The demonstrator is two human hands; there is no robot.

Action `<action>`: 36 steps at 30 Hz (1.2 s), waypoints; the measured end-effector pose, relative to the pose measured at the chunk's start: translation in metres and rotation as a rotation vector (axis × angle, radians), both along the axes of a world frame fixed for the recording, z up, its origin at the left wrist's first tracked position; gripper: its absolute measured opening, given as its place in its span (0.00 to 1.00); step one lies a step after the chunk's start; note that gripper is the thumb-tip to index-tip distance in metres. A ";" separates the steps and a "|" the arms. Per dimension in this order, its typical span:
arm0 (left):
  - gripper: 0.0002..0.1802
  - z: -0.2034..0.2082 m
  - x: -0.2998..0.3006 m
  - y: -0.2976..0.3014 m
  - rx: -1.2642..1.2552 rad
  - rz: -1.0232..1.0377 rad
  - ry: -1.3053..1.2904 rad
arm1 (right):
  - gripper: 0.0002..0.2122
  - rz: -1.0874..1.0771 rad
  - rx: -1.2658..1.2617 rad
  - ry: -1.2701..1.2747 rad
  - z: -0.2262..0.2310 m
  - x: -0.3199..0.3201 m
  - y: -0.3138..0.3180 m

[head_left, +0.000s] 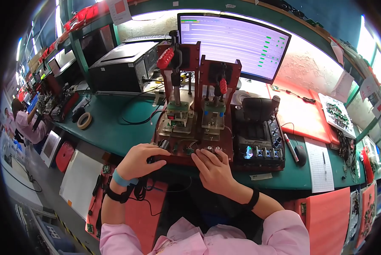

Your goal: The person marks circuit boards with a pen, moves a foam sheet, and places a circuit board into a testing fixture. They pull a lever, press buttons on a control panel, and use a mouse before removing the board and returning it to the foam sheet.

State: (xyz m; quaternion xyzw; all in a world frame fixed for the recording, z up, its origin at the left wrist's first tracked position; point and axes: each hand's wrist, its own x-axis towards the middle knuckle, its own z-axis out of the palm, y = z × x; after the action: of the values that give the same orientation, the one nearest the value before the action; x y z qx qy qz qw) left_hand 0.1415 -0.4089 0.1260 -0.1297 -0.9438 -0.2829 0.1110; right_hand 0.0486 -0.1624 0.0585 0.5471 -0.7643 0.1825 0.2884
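Two bare hands here, both grips open as far as I can tell: the left hand (137,163) has thumb and forefinger apart just beside a dark round part (164,145) at the near left of the red base (182,159), and the right hand (216,170) has its fingers stretched out at the near edge, by some small silver buttons (210,148). Can't tell if they're pressing anything. Just beyond, the left fixture (177,112) and right fixture (213,117) each seem to have a green board in them, so I'd call loading done. Whether the red handles (165,58) up top are locked is hard to say. Over to the right on the green tabletop (114,123) sits a black control box (258,136) with a lit display, and the far monitor (233,46) shows a few green cells on pale rows. My guess: partway through, with getting those boards out still left.
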 end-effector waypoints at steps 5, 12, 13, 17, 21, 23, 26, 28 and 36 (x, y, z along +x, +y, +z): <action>0.13 -0.002 -0.002 0.000 0.010 -0.002 0.021 | 0.22 0.026 -0.001 -0.099 0.006 -0.006 0.002; 0.14 -0.003 0.000 -0.001 0.007 -0.011 0.013 | 0.20 0.040 -0.004 -0.091 0.004 -0.005 0.003; 0.14 -0.003 0.001 -0.001 0.006 -0.009 0.005 | 0.20 0.040 -0.003 -0.093 0.003 -0.005 0.002; 0.14 -0.005 0.002 0.000 0.004 -0.010 0.019 | 0.16 0.010 -0.048 -0.059 0.008 -0.013 -0.001; 0.14 -0.006 0.002 -0.001 0.030 -0.036 0.028 | 0.12 -0.075 -0.134 -0.057 0.012 -0.023 -0.003; 0.14 -0.007 0.000 -0.004 0.030 -0.034 0.033 | 0.09 -0.080 -0.161 -0.066 0.012 -0.030 -0.004; 0.14 -0.008 -0.002 -0.003 0.036 -0.051 0.030 | 0.07 -0.093 -0.182 -0.072 0.016 -0.034 -0.005; 0.14 -0.005 -0.001 -0.004 0.016 -0.018 0.014 | 0.06 -0.085 -0.227 -0.037 0.018 -0.033 -0.006; 0.14 -0.006 -0.001 -0.002 0.035 0.003 -0.023 | 0.04 -0.081 -0.163 -0.018 0.014 -0.036 -0.005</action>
State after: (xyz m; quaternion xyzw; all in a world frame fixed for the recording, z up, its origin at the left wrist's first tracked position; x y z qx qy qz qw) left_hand 0.1403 -0.4106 0.1196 -0.1233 -0.9401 -0.3007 0.1028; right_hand 0.0130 -0.1674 0.0729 0.4888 -0.7710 0.2372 0.3323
